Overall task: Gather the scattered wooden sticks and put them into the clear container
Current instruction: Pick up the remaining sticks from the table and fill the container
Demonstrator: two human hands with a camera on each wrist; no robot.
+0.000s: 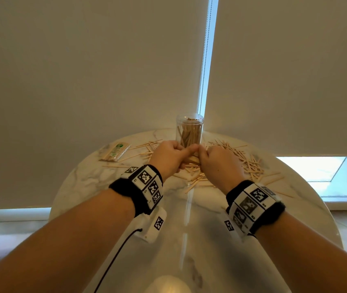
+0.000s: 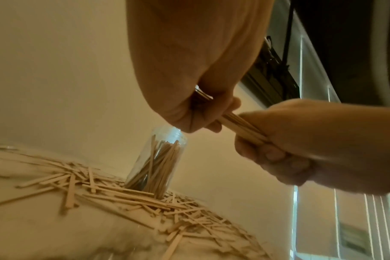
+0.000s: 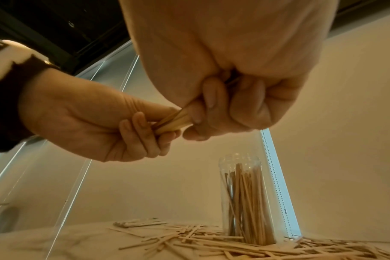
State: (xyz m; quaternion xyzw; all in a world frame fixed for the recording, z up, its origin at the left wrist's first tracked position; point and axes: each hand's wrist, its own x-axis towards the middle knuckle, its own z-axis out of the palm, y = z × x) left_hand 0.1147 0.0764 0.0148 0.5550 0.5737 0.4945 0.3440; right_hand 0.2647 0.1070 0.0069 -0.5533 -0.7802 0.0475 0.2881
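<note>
Here the ends of the bundle [image 2: 241,128] are buried inside both fists, so how many sticks it holds cannot be told, and in the head view the knuckles cover nearly all of it. The left hand [image 1: 169,157] is curled tight round one end of the bundle, thumb stretched toward the other hand; the right hand [image 1: 219,163] is closed round the other end, its fingers [image 3: 214,98] folded over the wood. The two fists meet above the table [image 1: 104,199], just at 6 o'clock of the jar [image 1: 189,130], hiding its base from the head camera. The jar stands upright and open-topped near the table's 12 o'clock edge, partly filled with sticks standing on end. Loose sticks [image 1: 246,161] lie in a thick heap from the jar's foot out to 2 o'clock, reaching close to the rim there, with a thinner scatter toward 10 o'clock. A sealed packet [image 1: 116,152] lies at 10 o'clock, near the edge. From 6 o'clock to the centre the marble top is bare under the forearms. Blinds [image 1: 83,81] hang directly behind the jar; the wrist views are soft with blur at the heap's far parts.
</note>
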